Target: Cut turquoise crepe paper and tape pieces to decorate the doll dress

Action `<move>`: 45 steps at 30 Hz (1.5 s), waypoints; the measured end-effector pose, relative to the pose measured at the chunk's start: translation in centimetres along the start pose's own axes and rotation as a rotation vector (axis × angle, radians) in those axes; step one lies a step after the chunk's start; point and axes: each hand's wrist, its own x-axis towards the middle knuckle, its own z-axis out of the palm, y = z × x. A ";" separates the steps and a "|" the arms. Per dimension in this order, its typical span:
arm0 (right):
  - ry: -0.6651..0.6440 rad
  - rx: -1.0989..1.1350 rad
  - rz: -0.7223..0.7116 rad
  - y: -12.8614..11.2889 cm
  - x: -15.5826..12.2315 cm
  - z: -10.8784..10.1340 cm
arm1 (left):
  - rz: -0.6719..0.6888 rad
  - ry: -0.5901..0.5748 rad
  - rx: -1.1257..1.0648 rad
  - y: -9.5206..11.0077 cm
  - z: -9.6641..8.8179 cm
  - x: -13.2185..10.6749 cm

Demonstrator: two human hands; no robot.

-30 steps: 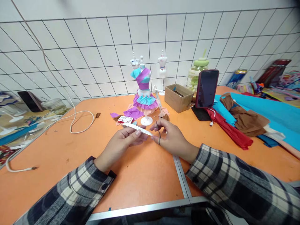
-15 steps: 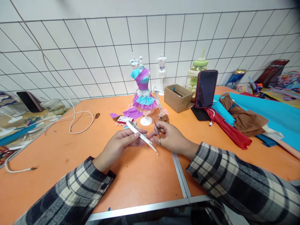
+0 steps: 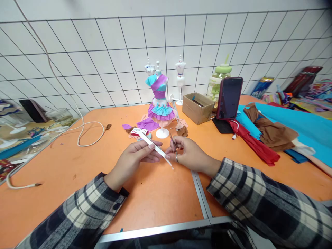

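Because the white strip [image 3: 158, 149] is narrow and looks limp enough to bend, it seems to need support at two places, which would explain why both hands are on it. The left hand [image 3: 133, 155] grips it near its middle, thumb pressed on top and fingers spread beneath like a small shelf, probably to keep it flat. The right hand [image 3: 190, 154] is curled, its thumb and forefinger meeting at the strip's near end, while small dark scissors [image 3: 173, 139] are tucked among its fingers with the tips pointing up and away. Carrying them that way presumably leaves the fingertips free for the strip. A metal loop shows at the right thumb; whether it is a scissor handle is hard to tell.

The strip is held above the table [image 3: 160, 193], slanting from a far end beside the red and white box [image 3: 139, 131] down to the right fingertips. It is plain white, straight-edged and flat for most of its length, then thins into a slender tail hanging past the right thumb. Paper or cloth, I cannot say.

Beyond the hands stands a dress form [image 3: 159, 90] in purple and blue, with purple scraps [image 3: 147, 123] around its foot. The phone [image 3: 230, 98] is propped upright, perhaps so its screen faces the seat.
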 end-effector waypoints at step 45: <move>-0.468 -0.563 0.176 -2.2 -1.5 -0.3 | 0.095 0.189 0.164 0.2 1.2 0.2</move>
